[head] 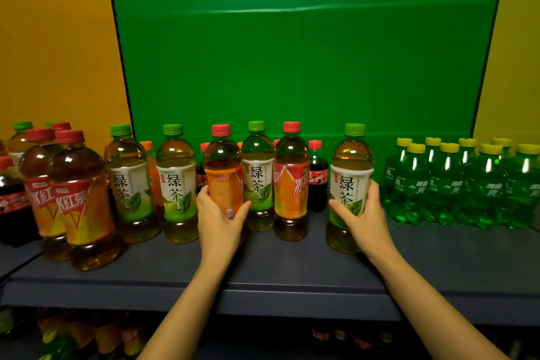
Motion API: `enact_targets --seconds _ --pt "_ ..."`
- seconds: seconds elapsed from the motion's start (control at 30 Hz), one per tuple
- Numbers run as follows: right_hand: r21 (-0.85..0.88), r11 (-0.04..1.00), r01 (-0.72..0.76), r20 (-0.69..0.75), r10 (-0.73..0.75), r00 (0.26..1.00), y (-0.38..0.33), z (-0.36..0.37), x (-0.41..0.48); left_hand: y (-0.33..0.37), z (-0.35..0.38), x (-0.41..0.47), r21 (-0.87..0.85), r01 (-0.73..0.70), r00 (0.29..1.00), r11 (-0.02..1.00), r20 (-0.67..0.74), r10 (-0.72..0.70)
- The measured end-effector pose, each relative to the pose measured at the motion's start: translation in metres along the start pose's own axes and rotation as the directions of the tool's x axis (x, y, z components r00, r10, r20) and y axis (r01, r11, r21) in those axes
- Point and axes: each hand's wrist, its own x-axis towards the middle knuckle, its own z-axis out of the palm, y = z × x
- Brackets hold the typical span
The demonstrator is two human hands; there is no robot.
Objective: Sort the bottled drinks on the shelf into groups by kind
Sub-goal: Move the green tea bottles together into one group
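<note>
Head view: dark shelf (292, 272) crowded with bottles, green backdrop (292, 52) behind. Left hand (219, 221) wrapped around the lower label of a red-capped iced tea (223, 172) near the middle, thumb on the right side, fingers (204, 199) curled round the left, bottle upright. Right hand (366, 213) clasped on a green-capped green tea (350, 184), thumb across the front of the label, fingers (374, 193) round the right side, bottle upright on the shelf and standing apart from the row. Between the hands, another green tea (257, 175) and another iced tea (291, 181), touching side by side, with a small cola (317, 178) just behind. Further left, two more green teas (152, 181), then iced teas (67, 196) clustered at the left end beside a cola (10, 202). Far right, small green soda bottles (464, 184) with yellow caps already grouped tightly together. Lower shelf (87, 333) dim, with more bottles, blurred.
</note>
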Motion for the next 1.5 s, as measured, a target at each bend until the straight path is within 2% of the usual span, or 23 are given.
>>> enact_targets --seconds 0.1,0.17,0.2,0.27,0.33,0.4,0.47,0.57,0.63,0.77,0.9,1.0,1.23,1.5 --pt "0.011 1.0 -0.004 -0.008 0.004 1.0 0.001 -0.001 0.001 0.003 -0.001 -0.001 0.063 -0.05 0.997 0.997 -0.048 0.053" --pt "0.01 1.0 -0.002 -0.009 0.002 1.0 0.001 0.0 0.0 0.007 -0.002 -0.004 0.14 -0.15 0.983 0.979 -0.085 0.163" --pt "0.009 1.0 0.0 -0.011 0.0 1.0 0.001 0.0 0.0 0.01 -0.003 -0.006 0.209 -0.236 0.959 0.949 -0.109 0.263" --pt "0.01 1.0 0.002 -0.011 -0.002 1.0 0.001 0.0 0.0 0.015 -0.002 -0.011 0.322 -0.439 0.863 0.839 -0.109 0.494" --pt "0.009 1.0 0.001 -0.009 -0.001 1.0 0.0 -0.001 0.001 0.019 0.003 -0.015 0.319 -0.582 0.782 0.748 -0.033 0.623" --pt "0.01 1.0 -0.003 -0.006 0.003 1.0 0.0 -0.001 0.001 0.025 0.011 -0.018 0.186 -0.566 0.821 0.803 0.039 0.569" --pt "0.005 1.0 -0.004 -0.002 0.004 1.0 0.0 -0.001 0.0 0.032 0.02 -0.017 0.094 -0.463 0.885 0.881 0.107 0.453" --pt "-0.007 1.0 -0.008 -0.002 0.008 1.0 0.0 -0.002 -0.001 0.038 0.038 -0.01 0.083 -0.338 0.934 0.937 0.148 0.324" --pt "-0.009 1.0 -0.011 -0.005 0.011 1.0 -0.001 -0.003 -0.001 0.043 0.046 -0.002 0.069 -0.196 0.971 0.978 0.15 0.184" --pt "-0.011 1.0 -0.011 0.002 0.011 1.0 0.0 -0.002 -0.001 0.038 0.058 0.014 -0.055 0.064 0.987 0.996 0.154 -0.055" --pt "0.001 1.0 -0.008 -0.006 0.008 1.0 -0.001 -0.002 -0.001 0.036 0.062 0.011 -0.096 0.187 0.975 0.978 0.136 -0.173" --pt "-0.003 1.0 0.001 -0.02 -0.001 1.0 -0.001 -0.002 -0.002 0.037 0.061 0.009 -0.118 0.198 0.977 0.973 0.101 -0.187" --pt "-0.022 1.0 0.017 -0.059 -0.018 0.998 0.001 -0.004 -0.002 0.039 0.059 0.002 -0.072 0.09 0.994 0.993 0.07 -0.085" --pt "-0.026 1.0 0.014 -0.128 -0.017 0.992 0.001 -0.007 -0.003 0.053 0.059 -0.014 -0.169 0.061 0.99 0.984 0.134 -0.038"
